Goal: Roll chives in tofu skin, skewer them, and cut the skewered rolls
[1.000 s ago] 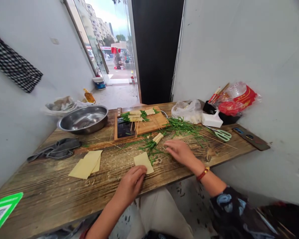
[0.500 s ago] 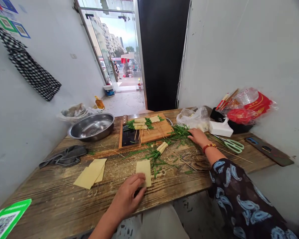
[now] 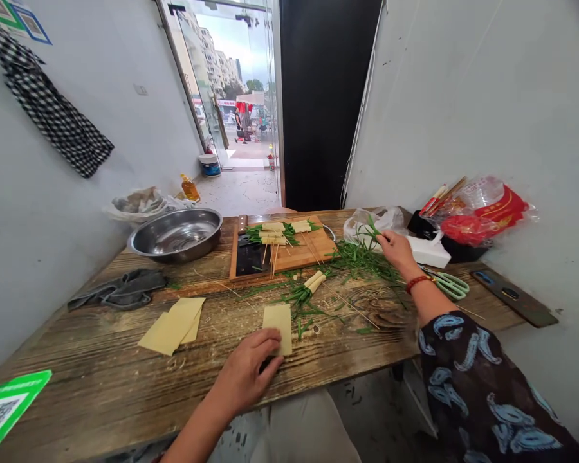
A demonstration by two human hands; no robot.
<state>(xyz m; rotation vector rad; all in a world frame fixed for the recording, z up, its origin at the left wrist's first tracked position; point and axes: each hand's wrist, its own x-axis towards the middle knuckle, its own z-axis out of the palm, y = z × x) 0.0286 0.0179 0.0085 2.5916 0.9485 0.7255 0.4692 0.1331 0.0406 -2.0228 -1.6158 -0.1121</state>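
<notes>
My right hand (image 3: 399,253) is closed on a small bunch of green chives (image 3: 372,228), raised just above a loose pile of chives (image 3: 359,257). My left hand (image 3: 251,363) is curled at the lower left of a square tofu skin sheet (image 3: 277,318), its fingertips and thumb against the sheet's edge on the table. Right behind that sheet lie rolled tofu skin pieces (image 3: 315,281) with chives poking out. To the left are more tofu skin sheets (image 3: 174,326), overlapping. Skewered rolls (image 3: 273,233) rest on the wooden cutting board (image 3: 303,254).
A steel basin (image 3: 176,235) and a dark cloth (image 3: 120,289) are on the left. At right lie green-handled scissors (image 3: 451,285), a white tissue box (image 3: 427,251), a plastic bag (image 3: 361,222) and a phone (image 3: 511,294). Loose skewers (image 3: 354,308) cross the wooden table (image 3: 91,379).
My right hand has lifted from the chive pile with a small bunch in its fingers, moving slightly right. My left hand stays at the tofu skin sheet. The view has shifted slightly.
</notes>
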